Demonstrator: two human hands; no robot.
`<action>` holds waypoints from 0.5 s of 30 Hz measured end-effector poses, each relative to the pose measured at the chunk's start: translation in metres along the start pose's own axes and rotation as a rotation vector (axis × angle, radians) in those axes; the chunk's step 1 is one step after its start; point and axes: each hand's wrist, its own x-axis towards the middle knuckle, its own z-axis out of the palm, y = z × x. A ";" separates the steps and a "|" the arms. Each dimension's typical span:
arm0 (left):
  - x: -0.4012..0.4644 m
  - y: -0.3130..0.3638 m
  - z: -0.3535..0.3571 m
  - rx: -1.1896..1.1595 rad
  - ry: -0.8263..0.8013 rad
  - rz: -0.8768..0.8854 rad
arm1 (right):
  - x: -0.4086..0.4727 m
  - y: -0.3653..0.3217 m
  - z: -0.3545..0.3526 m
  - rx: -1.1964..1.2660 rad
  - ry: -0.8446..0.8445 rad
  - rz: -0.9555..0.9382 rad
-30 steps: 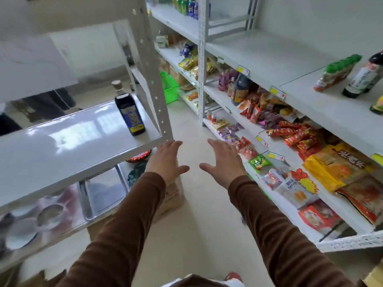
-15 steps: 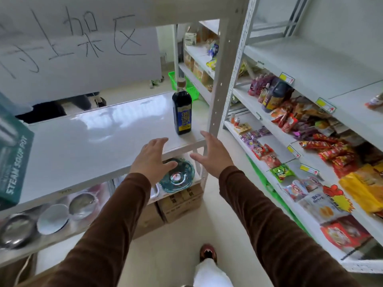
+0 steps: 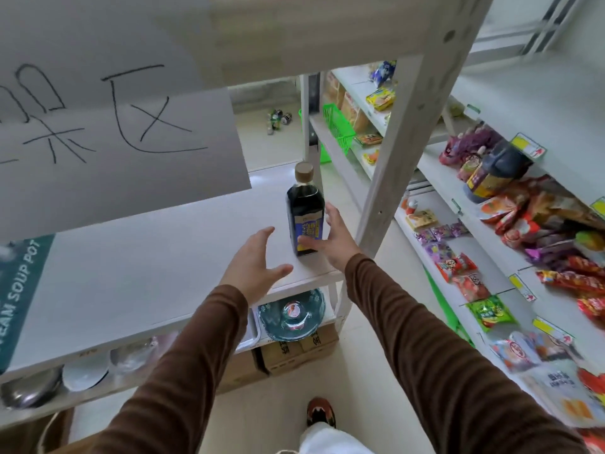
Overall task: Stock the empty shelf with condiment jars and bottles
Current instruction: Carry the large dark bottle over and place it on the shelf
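Both hands are now reaching onto the shelf (image 3: 147, 257), closer than a moment ago. The right hand (image 3: 330, 239) is closing around the dark bottle (image 3: 305, 213) standing at the shelf's right end, its thumb seemingly touching the label; the left hand (image 3: 253, 265) is hovering spread and empty beside it, so pickup looks imminent.

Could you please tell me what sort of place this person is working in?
Most likely a small grocery shop or a mock-up of one: snack packets fill white shelves with yellow price tags, and a dark sauce bottle stands on the near shelf.
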 end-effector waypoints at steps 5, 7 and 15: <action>0.023 -0.004 0.003 -0.003 -0.009 -0.033 | 0.024 0.001 0.001 0.046 -0.049 -0.113; 0.026 -0.008 0.003 -0.008 -0.016 -0.043 | 0.028 0.000 0.000 0.047 -0.055 -0.121; 0.012 -0.028 -0.001 -0.036 -0.051 -0.029 | 0.006 -0.005 0.015 -0.017 0.053 -0.131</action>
